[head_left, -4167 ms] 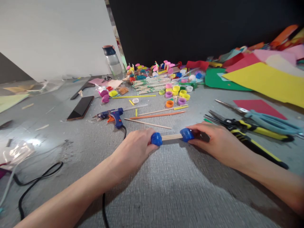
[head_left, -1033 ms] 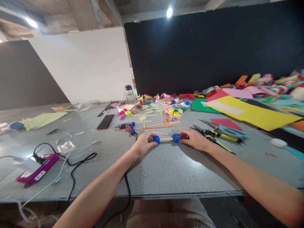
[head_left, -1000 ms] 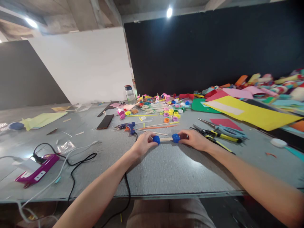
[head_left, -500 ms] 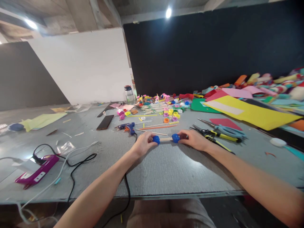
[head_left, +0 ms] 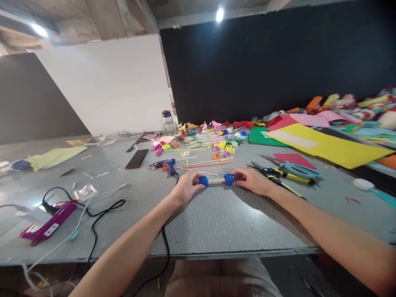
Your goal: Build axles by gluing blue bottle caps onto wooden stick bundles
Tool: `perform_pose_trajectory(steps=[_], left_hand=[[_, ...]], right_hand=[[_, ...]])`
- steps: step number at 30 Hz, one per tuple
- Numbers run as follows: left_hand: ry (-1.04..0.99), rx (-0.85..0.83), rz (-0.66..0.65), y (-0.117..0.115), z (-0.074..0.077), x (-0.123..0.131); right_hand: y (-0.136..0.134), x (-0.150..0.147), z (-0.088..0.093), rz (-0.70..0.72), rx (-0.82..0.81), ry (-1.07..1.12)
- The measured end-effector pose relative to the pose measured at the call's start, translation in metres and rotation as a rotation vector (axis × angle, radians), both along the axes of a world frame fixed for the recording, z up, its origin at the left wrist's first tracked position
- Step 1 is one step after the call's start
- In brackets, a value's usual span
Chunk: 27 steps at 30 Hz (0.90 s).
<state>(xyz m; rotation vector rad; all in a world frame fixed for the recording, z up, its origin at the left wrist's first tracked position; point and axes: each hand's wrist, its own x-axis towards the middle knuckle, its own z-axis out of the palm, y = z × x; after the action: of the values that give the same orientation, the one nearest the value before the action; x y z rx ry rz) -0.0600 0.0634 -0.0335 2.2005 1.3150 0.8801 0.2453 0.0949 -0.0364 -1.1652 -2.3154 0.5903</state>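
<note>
Holding firm: the left hand (head_left: 185, 187) stays clamped on one blue cap (head_left: 203, 181) and the right hand (head_left: 253, 181) on the other blue cap (head_left: 229, 179), with the wooden stick (head_left: 216, 180) bridging them. Nothing has shifted over the last second. Only the view has lifted from the close look four seconds back, so the squeeze simply goes on.

The piece sits low on the grey surface (head_left: 216, 222), near its front middle. The glue gun (head_left: 167, 165) lies just behind, the scissors (head_left: 297, 169) to the right and the yellow sheet (head_left: 328, 148) beyond. The phone (head_left: 137, 158) is off to the left. A black wall (head_left: 278, 62), a white board (head_left: 108, 82) and a ceiling lamp (head_left: 220, 15) close the room.
</note>
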Motion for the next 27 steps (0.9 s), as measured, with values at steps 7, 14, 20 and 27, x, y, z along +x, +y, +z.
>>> perform_pose_trajectory(steps=[7,14,20,27], left_hand=[[0.005,-0.001,0.012,0.0005,-0.0006,-0.0002],[0.009,-0.001,0.008,-0.0001,0.0008,0.0008],[0.014,0.003,0.008,-0.0007,0.0016,0.0008],[0.013,0.003,0.011,-0.0015,0.002,0.0009]], right_hand=[[-0.0007,0.0004,0.0012,0.0,0.006,-0.005],[-0.0001,0.0006,0.0001,0.0,0.005,-0.008],[0.0004,0.0001,-0.0006,-0.007,0.016,-0.01],[-0.0005,0.0002,0.0004,-0.006,0.013,-0.014]])
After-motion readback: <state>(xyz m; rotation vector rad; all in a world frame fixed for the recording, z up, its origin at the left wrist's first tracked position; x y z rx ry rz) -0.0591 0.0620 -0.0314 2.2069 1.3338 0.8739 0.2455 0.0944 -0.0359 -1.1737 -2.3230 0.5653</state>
